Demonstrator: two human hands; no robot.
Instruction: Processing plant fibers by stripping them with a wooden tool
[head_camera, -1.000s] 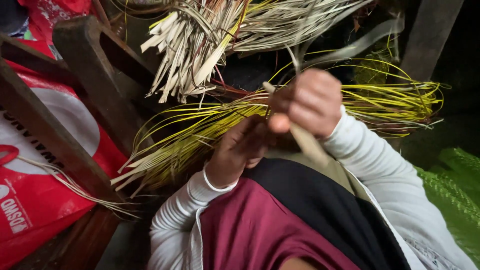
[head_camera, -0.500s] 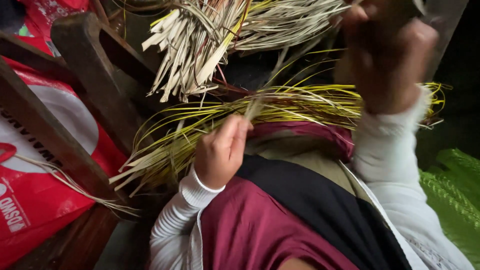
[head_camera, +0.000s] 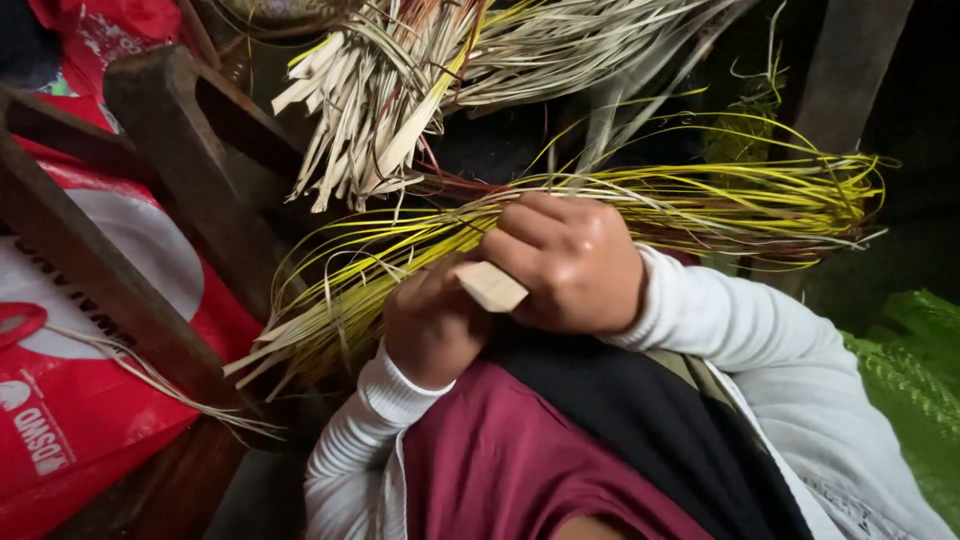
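Note:
My right hand (head_camera: 572, 262) is closed around a short pale wooden tool (head_camera: 490, 287) whose flat end sticks out toward my left hand. My left hand (head_camera: 432, 325) sits just below and left of it, fingers curled and pressing on a bundle of yellow-green leaf strips (head_camera: 640, 205) that lies across my lap. Both hands touch each other over the strips. What the left fingers grip is hidden under the right hand.
A second bundle of dry pale strips (head_camera: 400, 90) hangs above. A dark wooden frame (head_camera: 170, 110) stands at the left, with a red and white sack (head_camera: 70, 400) beneath it. Green woven material (head_camera: 915, 380) lies at the right edge.
My right hand was raised high to the upper right half a second ago; it has come back down onto the strips beside my left hand, tool still in its grip.

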